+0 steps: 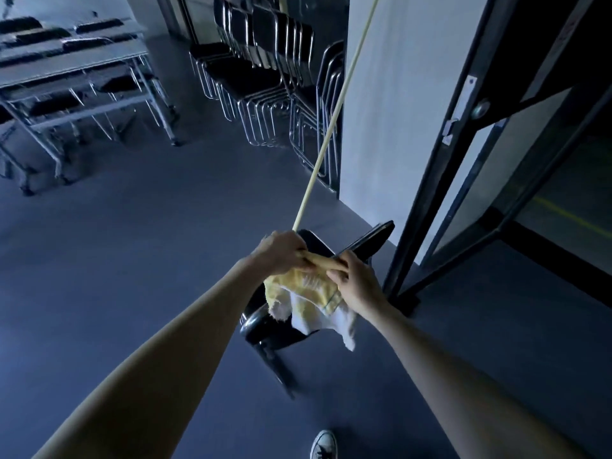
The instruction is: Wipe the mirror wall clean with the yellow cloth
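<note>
The room was dim, with a dark blue-grey floor (132, 253) filling most of the view. A tall white wall panel (390, 94) stood at 1 o'clock, and a black-framed glass door (463, 167) stood ajar at 3 o'clock. No mirror wall could be made out for certain. Grey folding surfaces (66, 61) stood at 10 o'clock and a row of stacked black chairs with chrome frames (265, 81) at 12 o'clock. A single black padded chair (281, 331) stood just below the hands.

A long, thin, pale yellow pole (334, 120) ran with its long axis from the hands up towards 1 o'clock and out of the top of the view. The soft yellow cloth (308, 289), white and frayed at its lower edge, hung at the pole's lower end, over the chair seat. Its twisted top stretched between the two hands along a 10-to-4 o'clock line.

The left hand (284, 253) was nearer the pole and gripped the cloth's twisted top where the pole ended. The right hand (354, 279), just at 4 o'clock of it, pinched the same twist. The cloth looked to be being fastened to the pole, so the next move would turn on keeping it tight at that end. A white-toed canvas shoe (323, 443) showed at 6 o'clock.
</note>
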